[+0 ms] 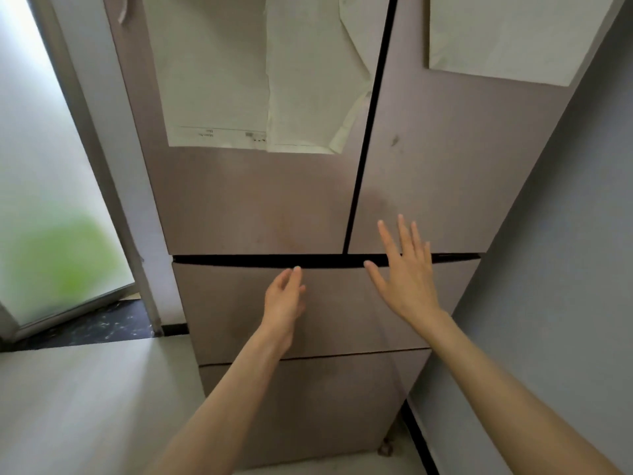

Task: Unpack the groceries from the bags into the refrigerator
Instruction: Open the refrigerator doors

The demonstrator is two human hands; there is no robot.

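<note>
A tall mauve-brown refrigerator (260, 200) fills the middle of the head view, with two upper doors and two drawers below, all closed. My left hand (284, 299) reaches toward the top edge of the upper drawer (342, 303), fingers loosely curved, holding nothing. My right hand (407, 272) is spread flat with fingers apart, over the dark gap between the right upper door (445, 173) and the drawer. No grocery bags or groceries are visible.
Sheets of pale paper (260, 73) hang on the left door and another sheet (513, 36) on the right door. A grey wall (565, 234) stands close on the right. A frosted glass door (44, 186) is at left, above a dark threshold and pale floor.
</note>
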